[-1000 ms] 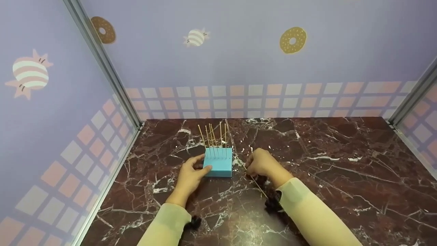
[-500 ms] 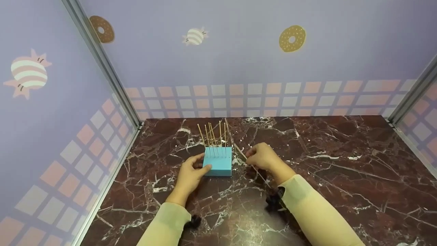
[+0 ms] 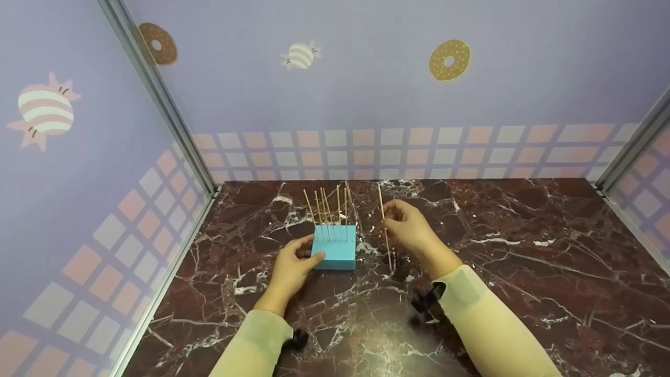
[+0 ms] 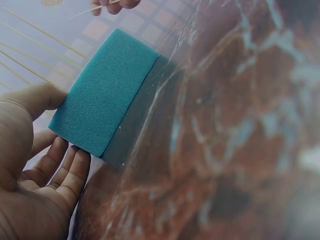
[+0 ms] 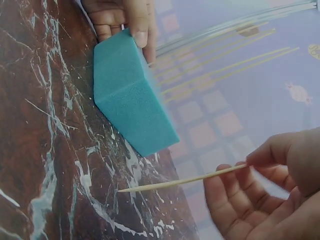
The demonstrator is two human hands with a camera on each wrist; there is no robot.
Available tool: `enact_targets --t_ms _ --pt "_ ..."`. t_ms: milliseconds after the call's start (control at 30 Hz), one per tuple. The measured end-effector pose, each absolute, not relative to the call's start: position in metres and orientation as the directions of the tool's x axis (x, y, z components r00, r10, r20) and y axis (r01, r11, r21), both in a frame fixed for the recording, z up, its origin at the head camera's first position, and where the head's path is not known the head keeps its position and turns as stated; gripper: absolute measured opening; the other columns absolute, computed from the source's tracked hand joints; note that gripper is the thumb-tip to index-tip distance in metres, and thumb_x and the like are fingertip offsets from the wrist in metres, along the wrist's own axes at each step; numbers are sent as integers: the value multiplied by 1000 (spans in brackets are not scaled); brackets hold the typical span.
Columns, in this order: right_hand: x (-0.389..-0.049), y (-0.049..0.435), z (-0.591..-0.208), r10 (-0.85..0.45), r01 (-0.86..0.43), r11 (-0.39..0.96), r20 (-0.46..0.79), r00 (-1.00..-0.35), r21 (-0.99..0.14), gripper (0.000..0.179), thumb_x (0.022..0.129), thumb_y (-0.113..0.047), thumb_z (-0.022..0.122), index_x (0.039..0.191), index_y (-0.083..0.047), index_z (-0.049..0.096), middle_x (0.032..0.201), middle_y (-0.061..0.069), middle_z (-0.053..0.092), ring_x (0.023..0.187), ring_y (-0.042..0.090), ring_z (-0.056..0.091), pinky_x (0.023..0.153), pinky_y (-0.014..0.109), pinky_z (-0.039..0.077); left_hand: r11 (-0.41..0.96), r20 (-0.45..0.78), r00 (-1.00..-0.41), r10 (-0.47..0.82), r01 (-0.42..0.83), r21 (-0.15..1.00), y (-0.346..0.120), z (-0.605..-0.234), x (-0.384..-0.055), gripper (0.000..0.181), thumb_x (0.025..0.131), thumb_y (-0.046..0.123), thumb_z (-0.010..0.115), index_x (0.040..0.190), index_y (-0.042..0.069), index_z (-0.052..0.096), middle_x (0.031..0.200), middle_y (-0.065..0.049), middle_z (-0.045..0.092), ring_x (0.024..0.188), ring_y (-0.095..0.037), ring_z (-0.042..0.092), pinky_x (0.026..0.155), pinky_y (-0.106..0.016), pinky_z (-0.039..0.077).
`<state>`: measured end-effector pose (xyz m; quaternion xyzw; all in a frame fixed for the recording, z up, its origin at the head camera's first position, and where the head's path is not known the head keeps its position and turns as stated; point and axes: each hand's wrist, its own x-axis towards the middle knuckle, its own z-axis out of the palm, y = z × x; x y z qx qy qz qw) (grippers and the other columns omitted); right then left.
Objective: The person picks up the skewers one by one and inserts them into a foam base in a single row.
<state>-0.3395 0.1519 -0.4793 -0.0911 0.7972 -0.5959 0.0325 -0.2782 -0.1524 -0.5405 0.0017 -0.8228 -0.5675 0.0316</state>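
Note:
A blue foam block (image 3: pixel 335 257) stands on the table, with several thin bamboo skewers (image 3: pixel 338 207) rising from its top in a row, some leaning. My left hand (image 3: pixel 289 269) grips the block's left side, the thumb at its top edge and the other fingers behind and below in the left wrist view (image 4: pixel 45 150). To the right of the block, my right hand (image 3: pixel 411 228) pinches another bamboo skewer (image 5: pixel 175 184) between thumb and fingers. That skewer is nearly upright in the head view, its pointed end downward and apart from the block.
The dark red marble-patterned table (image 3: pixel 523 293) reaches to a purple back wall (image 3: pixel 366 94) with checked squares and painted sweets. A similar side wall (image 3: pixel 78 199) stands at the left, joined by a metal rail (image 3: pixel 157 94). Black devices (image 3: pixel 298 340) sit at both wrists.
My right hand has moved up and slightly right, and its skewer has turned from a slant toward my forearm to nearly upright. My left hand and the block stay in place.

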Motion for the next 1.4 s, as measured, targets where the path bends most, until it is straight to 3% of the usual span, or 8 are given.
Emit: enact_targets --t_ms 133,267,600,800,1200,1400 --pt "-340 147 -473 -169 -200 248 161 -972 -948 21 110 0 64 130 -3 69 107 13 68 87 25 65 71 29 57 353 50 -998 -42 32 935 -152 -539 -279 59 105 25 85 159 11 65 150 -17 67 125 -31 72 93 -39 63" --pt "-340 139 -464 -144 -215 183 190 -971 -959 19 108 1 67 127 -3 71 114 18 71 96 27 67 76 27 58 354 45 -998 -40 28 935 -153 -540 -279 60 105 25 85 160 11 64 149 -17 67 126 -31 71 92 -39 62" --pt "-342 119 -445 -81 -247 -76 253 -964 -966 20 101 10 73 119 1 76 110 10 74 98 17 68 86 26 61 345 56 -998 -34 41 938 -152 -540 -281 60 105 24 85 159 9 65 148 -19 67 126 -32 72 91 -37 63" --pt "-341 112 -445 -64 -221 -194 237 -969 -956 26 100 12 74 112 -10 80 104 1 75 96 14 69 86 24 63 343 57 -998 -41 40 938 -152 -541 -282 59 104 23 85 159 10 66 146 -18 68 126 -33 72 90 -36 62" --pt "-338 103 -465 -103 -245 -123 258 -961 -962 23 101 9 76 124 8 80 99 -4 77 93 14 72 82 22 64 350 42 -998 -37 27 936 -152 -544 -277 59 105 24 85 159 10 66 148 -17 67 124 -31 71 90 -37 61" --pt "-338 97 -470 -132 -255 -103 268 -954 -961 24 102 7 76 125 7 80 103 1 79 93 13 73 85 25 65 355 69 -997 -31 54 933 -152 -542 -278 59 105 23 85 158 8 66 147 -19 67 124 -31 72 90 -38 62"
